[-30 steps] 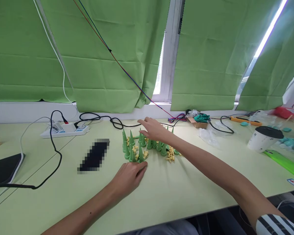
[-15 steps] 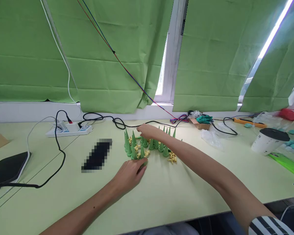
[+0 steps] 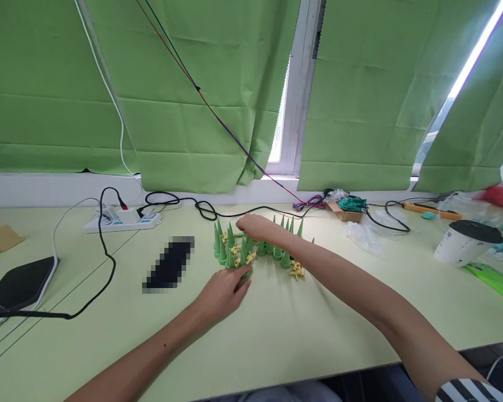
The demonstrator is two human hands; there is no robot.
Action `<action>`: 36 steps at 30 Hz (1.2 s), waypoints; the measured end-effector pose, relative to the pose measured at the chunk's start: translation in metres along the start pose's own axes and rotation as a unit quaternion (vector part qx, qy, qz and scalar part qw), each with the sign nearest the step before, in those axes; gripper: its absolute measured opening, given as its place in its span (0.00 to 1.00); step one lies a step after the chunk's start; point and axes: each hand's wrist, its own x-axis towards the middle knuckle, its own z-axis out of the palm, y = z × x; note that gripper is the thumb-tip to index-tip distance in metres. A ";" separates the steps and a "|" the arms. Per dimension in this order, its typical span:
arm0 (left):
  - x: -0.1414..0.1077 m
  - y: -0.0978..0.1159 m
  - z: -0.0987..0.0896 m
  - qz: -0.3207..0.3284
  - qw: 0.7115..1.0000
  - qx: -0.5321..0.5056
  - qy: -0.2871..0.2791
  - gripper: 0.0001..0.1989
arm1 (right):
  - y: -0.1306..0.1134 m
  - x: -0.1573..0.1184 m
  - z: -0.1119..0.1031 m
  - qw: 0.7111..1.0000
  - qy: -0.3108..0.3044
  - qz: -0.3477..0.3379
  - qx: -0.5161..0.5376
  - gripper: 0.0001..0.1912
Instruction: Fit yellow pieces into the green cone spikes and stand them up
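Note:
Several green cones (image 3: 285,260) stand upright in a cluster at the middle of the table. Small yellow pieces (image 3: 297,271) lie among them and at the cluster's right front. My left hand (image 3: 224,290) rests at the front left of the cluster, thumb and fingers closed round the base of a green cone (image 3: 243,252). Reaching across from the right, my right hand (image 3: 255,228) is over the back of the cluster with its fingers bent down. Its fingertips and whatever they may hold are hidden.
A power strip (image 3: 123,222) with black and white cables and a blurred dark object (image 3: 168,265) are on the left. To the right are a small cardboard box (image 3: 344,213), plastic bags, a lidded cup (image 3: 465,243) and a bright green strip (image 3: 494,283).
The whole view has shifted slightly, with objects a little further right. My right hand has moved slightly down toward the cones. My left hand stays at the same cone.

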 end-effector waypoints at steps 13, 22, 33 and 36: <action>-0.001 0.001 -0.003 0.060 0.997 -0.039 0.041 0.15 | -0.008 -0.006 -0.017 0.999 0.025 0.010 -0.027 0.14; -0.003 0.001 0.004 -0.006 0.969 -0.072 0.238 0.15 | -0.005 -0.037 -0.049 0.992 0.106 0.045 -0.048 0.16; 0.001 0.001 -0.003 -0.136 0.954 -0.075 0.255 0.20 | -0.021 -0.110 -0.065 0.990 0.100 0.085 -0.041 0.16; 0.003 -0.002 0.001 -0.160 0.970 -0.043 0.179 0.24 | -0.023 -0.119 -0.059 0.995 0.089 0.049 -0.022 0.14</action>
